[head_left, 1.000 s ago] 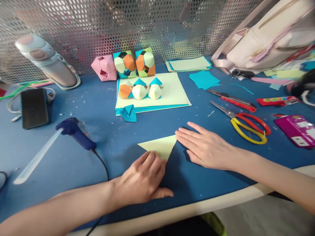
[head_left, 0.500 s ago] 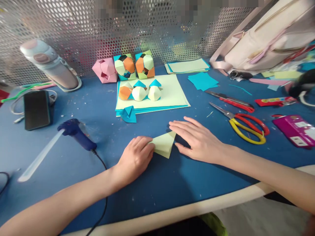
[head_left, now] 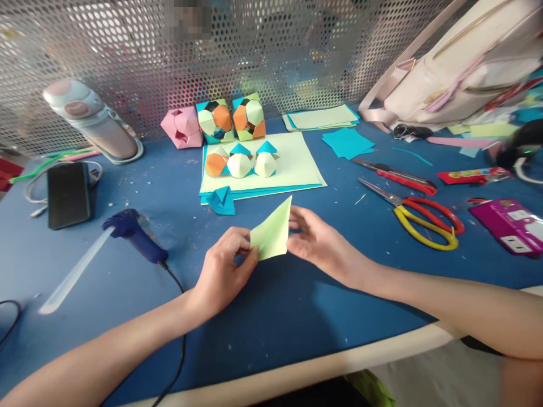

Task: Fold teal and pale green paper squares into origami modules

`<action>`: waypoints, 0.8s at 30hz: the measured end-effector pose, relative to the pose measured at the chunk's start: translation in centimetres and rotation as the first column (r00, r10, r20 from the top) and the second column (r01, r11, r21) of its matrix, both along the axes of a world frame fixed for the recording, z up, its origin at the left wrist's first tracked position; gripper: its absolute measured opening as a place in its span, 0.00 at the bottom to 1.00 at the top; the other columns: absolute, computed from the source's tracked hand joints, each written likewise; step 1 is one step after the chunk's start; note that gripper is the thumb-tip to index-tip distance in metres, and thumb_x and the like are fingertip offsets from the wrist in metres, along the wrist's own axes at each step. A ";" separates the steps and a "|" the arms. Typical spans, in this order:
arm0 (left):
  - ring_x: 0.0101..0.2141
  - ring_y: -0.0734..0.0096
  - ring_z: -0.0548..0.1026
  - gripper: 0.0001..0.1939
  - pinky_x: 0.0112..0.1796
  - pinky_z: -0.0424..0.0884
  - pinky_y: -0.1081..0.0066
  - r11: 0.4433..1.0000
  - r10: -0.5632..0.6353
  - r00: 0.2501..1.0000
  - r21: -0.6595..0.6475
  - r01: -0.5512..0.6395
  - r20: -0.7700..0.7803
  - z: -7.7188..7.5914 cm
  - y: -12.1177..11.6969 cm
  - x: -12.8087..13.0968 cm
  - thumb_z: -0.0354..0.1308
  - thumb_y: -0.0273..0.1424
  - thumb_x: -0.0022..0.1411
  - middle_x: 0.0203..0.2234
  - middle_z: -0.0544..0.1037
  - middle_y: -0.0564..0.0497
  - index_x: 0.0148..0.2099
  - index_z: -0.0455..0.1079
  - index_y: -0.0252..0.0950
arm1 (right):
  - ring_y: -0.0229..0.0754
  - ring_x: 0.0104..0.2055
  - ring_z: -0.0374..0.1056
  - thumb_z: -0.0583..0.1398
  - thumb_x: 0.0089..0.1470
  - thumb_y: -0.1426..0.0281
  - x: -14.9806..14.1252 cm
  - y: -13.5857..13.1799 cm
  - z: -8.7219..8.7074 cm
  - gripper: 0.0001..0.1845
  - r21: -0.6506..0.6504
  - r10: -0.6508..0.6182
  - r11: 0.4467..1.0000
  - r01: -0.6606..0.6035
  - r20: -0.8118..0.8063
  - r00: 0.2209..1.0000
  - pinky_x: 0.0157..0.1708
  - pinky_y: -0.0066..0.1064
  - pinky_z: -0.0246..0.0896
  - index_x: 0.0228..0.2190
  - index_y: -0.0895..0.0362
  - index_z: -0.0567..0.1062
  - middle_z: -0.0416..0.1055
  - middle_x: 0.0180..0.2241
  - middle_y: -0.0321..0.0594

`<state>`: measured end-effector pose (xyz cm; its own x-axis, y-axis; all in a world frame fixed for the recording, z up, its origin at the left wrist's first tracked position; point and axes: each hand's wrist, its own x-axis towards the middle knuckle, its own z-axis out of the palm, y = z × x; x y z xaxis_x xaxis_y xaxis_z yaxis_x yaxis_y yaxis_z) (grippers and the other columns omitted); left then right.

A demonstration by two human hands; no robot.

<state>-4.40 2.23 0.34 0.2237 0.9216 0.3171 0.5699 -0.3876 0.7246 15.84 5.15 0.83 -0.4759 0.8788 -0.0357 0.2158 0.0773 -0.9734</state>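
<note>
A pale yellow-green sheet of paper [head_left: 271,233] is lifted off the table, partly opened from its fold, with one corner pointing up. Its left edge is pinched between the thumb and fingers of my left hand [head_left: 229,265]. At the opposite edge is my right hand [head_left: 316,243], thumb and fingers curved and apart; whether its fingertips touch the paper I cannot tell. Just beyond lies a folded blue paper piece [head_left: 221,200]. Orange, white and blue folded paper shapes [head_left: 240,162] rest on a stack of paper sheets [head_left: 297,164].
Scissors [head_left: 424,220], a utility knife [head_left: 399,174] and blue paper squares [head_left: 348,142] lie to the right. A glue gun [head_left: 136,234] with its cord and a phone [head_left: 68,195] are on the left. Folded paper balls [head_left: 182,128] and a bottle [head_left: 95,121] stand along the perforated panel [head_left: 139,51].
The paper went from lying flat and folded to being raised and partly opened. My left hand moved to its left edge and grips it; my right hand shifted slightly left, fingers now curved.
</note>
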 end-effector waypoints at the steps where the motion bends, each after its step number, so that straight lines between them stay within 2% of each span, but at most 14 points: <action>1: 0.29 0.76 0.70 0.08 0.28 0.66 0.76 1.000 -0.007 1.000 -0.016 0.008 0.013 0.1 -0.1 0.1 0.52 0.24 0.59 0.31 0.72 0.49 0.27 0.61 0.35 | 0.48 0.54 0.63 0.58 0.53 0.63 -0.4 -0.1 0.1 0.30 0.011 0.014 1.000 -0.014 -0.009 1.000 0.47 0.36 0.67 0.54 0.58 0.56 0.62 0.54 0.53; 3: 0.27 0.77 0.68 0.09 0.27 0.66 0.77 0.998 -0.011 0.999 -0.069 0.014 0.044 0.3 -0.3 0.2 0.52 0.24 0.58 0.30 0.71 0.50 0.26 0.60 0.35 | 0.45 0.48 0.67 0.59 0.50 0.70 -0.9 -0.2 0.3 0.28 0.026 0.006 1.000 -0.006 0.026 1.000 0.44 0.35 0.68 0.53 0.57 0.59 0.66 0.51 0.49; 6: 0.23 0.78 0.65 0.06 0.24 0.64 0.77 0.976 0.032 0.992 -0.218 -0.005 0.121 0.5 -0.5 0.2 0.52 0.27 0.58 0.25 0.69 0.54 0.28 0.60 0.36 | 0.41 0.40 0.70 0.54 0.50 0.76 -1.0 0.1 0.1 0.23 0.037 -0.033 0.999 0.028 0.125 0.992 0.37 0.32 0.69 0.49 0.56 0.63 0.72 0.44 0.43; 10: 0.19 0.79 0.62 0.05 0.20 0.60 0.78 0.920 0.141 0.968 -0.389 -0.049 0.210 0.5 -0.2 0.1 0.53 0.33 0.58 0.19 0.64 0.59 0.34 0.61 0.36 | 0.40 0.34 0.71 0.51 0.53 0.75 -0.7 0.5 -0.2 0.17 0.032 0.006 0.999 -0.010 0.139 0.990 0.32 0.30 0.67 0.46 0.58 0.66 0.74 0.36 0.40; 13: 0.20 0.79 0.64 0.07 0.21 0.61 0.78 0.905 0.202 0.949 -0.417 -0.088 0.240 0.8 0.3 0.0 0.53 0.35 0.58 0.20 0.66 0.58 0.34 0.62 0.36 | 0.39 0.30 0.70 0.51 0.53 0.74 -0.5 0.6 -0.1 0.15 0.048 0.042 0.998 -0.052 0.173 0.984 0.28 0.29 0.65 0.43 0.57 0.68 0.74 0.32 0.38; 16: 0.21 0.77 0.68 0.08 0.23 0.63 0.77 0.878 0.215 0.954 -0.469 -0.095 0.210 0.8 0.8 -0.1 0.54 0.35 0.57 0.20 0.69 0.57 0.31 0.63 0.36 | 0.38 0.29 0.69 0.53 0.53 0.72 -0.4 0.8 0.1 0.13 0.075 0.037 0.996 -0.052 0.186 0.982 0.27 0.28 0.64 0.42 0.56 0.68 0.74 0.29 0.37; 18: 0.20 0.77 0.67 0.08 0.21 0.62 0.77 0.873 0.206 0.969 -0.472 -0.120 0.135 0.7 1.0 -0.2 0.54 0.35 0.56 0.19 0.68 0.57 0.31 0.64 0.36 | 0.38 0.27 0.67 0.55 0.53 0.68 -0.3 1.0 0.2 0.10 0.088 -0.011 0.996 -0.009 0.225 0.974 0.26 0.28 0.62 0.39 0.57 0.69 0.72 0.26 0.35; 20: 0.19 0.77 0.64 0.07 0.20 0.59 0.77 0.898 0.189 0.981 -0.411 -0.155 0.044 0.5 1.0 -0.3 0.54 0.34 0.56 0.19 0.68 0.57 0.30 0.65 0.35 | 0.37 0.25 0.65 0.57 0.51 0.65 -0.2 1.3 0.1 0.09 0.100 -0.066 0.994 0.039 0.275 0.959 0.25 0.27 0.60 0.34 0.57 0.70 0.70 0.23 0.34; 24: 0.20 0.77 0.63 0.07 0.21 0.58 0.77 0.939 0.174 0.979 -0.282 -0.197 -0.107 0.1 1.0 -0.6 0.54 0.33 0.56 0.20 0.70 0.56 0.29 0.67 0.36 | 0.36 0.25 0.65 0.58 0.50 0.66 0.2 1.8 -0.5 0.06 0.147 -0.106 0.987 0.060 0.335 0.936 0.24 0.27 0.59 0.28 0.56 0.70 0.69 0.23 0.34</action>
